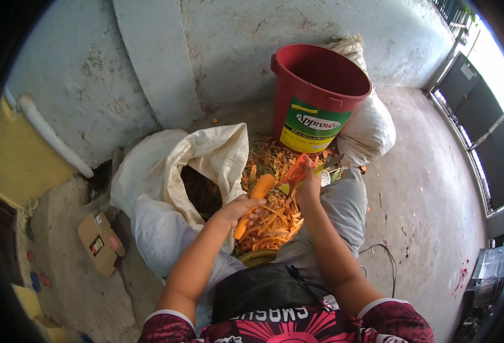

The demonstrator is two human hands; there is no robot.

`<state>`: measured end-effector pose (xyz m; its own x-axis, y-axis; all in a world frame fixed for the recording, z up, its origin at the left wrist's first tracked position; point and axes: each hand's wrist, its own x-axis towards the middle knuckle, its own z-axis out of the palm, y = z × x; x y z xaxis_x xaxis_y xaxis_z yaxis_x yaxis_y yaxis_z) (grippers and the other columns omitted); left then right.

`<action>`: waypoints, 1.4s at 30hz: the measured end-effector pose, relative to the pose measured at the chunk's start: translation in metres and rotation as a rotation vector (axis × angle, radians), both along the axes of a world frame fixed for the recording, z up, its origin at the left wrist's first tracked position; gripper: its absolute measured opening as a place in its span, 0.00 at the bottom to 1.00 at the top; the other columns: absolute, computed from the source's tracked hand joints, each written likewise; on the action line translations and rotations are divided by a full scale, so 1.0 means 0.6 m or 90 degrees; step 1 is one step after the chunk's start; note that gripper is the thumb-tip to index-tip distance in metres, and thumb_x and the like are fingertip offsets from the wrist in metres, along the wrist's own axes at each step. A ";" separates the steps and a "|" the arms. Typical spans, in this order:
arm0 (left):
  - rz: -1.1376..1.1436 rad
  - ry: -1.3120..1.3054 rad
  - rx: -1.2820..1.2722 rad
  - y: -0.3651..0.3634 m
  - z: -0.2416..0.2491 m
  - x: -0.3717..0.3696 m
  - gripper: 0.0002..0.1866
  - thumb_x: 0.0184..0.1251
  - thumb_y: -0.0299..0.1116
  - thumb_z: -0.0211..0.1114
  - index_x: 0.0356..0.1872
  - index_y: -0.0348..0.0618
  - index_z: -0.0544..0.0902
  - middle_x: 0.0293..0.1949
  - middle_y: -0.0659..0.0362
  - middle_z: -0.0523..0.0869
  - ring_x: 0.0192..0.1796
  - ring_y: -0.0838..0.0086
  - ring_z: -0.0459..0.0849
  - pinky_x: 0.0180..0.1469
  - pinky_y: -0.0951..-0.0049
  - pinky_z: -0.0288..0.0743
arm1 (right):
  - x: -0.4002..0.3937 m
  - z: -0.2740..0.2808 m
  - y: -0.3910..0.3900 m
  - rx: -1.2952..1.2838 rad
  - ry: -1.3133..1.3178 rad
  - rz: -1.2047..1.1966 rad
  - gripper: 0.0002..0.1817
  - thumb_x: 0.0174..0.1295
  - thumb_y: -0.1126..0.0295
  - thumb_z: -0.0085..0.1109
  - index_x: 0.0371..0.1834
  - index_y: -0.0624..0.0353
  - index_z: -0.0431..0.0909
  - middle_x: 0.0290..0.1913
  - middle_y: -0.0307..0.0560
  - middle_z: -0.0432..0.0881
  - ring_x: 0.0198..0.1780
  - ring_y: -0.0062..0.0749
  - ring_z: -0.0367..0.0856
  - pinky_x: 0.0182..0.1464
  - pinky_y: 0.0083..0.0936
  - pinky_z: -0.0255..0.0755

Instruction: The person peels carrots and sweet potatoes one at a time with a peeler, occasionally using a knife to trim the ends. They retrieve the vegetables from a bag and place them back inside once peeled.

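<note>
1. Left hand [237, 210], just left of frame centre: fingers wrapped around the middle of a carrot [263, 187], thumb along the upper side.
2. Position of carrot: near frame centre, raised above the peelings [280, 223], slanted from upper right to lower left, both ends projecting beyond the fist.
3. Right hand [307, 184], right of frame centre: fingers curled around an orange-red item [299, 167], with yellow-green parts beside it. Exact form of the item: cannot tell. Apart from the left hand.
4. Handling of carrot, as judged: light, stiff, not prone to bending; liable to snap under a sharp sideways load. Smooth surface, probably moist and therefore slippery.
5. Recommended hold on carrot: firm wrap around the mid-length, as at present; fingertips tucked to the underside, upper length exposed. Avoid pinching at the narrow tip.
6. Handling of peelings, as judged: soft, limp, easily tangled; best lifted by the loose handful.
7. Surroundings: open white sack [237, 150] left of centre, rim folded back; red bucket [284, 108] at upper centre, behind the peelings; stuffed sack [372, 134] beside and behind the bucket; yellowish rim of a basin [257, 255] at lower centre, below the peelings.
</note>
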<state>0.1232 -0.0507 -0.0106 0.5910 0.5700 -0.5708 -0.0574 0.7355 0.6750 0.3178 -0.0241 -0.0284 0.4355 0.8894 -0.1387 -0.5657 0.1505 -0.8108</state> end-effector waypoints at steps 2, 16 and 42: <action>-0.017 0.018 0.008 -0.005 -0.002 0.007 0.08 0.56 0.35 0.58 0.31 0.46 0.70 0.17 0.69 0.67 0.13 0.88 0.63 0.14 0.85 0.59 | -0.015 -0.007 -0.003 0.015 -0.017 -0.008 0.13 0.60 0.60 0.47 0.40 0.58 0.68 0.32 0.37 0.72 0.32 0.21 0.71 0.33 0.20 0.67; -0.068 -0.011 0.014 -0.011 -0.003 0.022 0.06 0.56 0.30 0.56 0.30 0.44 0.68 0.16 0.69 0.66 0.13 0.89 0.62 0.13 0.86 0.57 | -0.043 -0.018 -0.005 -0.081 -0.115 -0.110 0.11 0.62 0.64 0.43 0.38 0.60 0.67 0.29 0.37 0.71 0.28 0.20 0.69 0.30 0.18 0.66; 0.111 0.462 0.728 0.030 0.009 -0.039 0.16 0.43 0.35 0.65 0.33 0.36 0.77 0.24 0.51 0.80 0.28 0.65 0.80 0.31 0.71 0.71 | -0.031 0.027 -0.037 -0.034 -0.738 0.519 0.11 0.55 0.64 0.49 0.31 0.61 0.74 0.26 0.50 0.77 0.27 0.33 0.74 0.31 0.28 0.66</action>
<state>0.1000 -0.0330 -0.0051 0.2358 0.9648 0.1165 0.5335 -0.2288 0.8143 0.2991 -0.0464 -0.0121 -0.3007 0.9480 -0.1043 0.5024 0.0645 -0.8622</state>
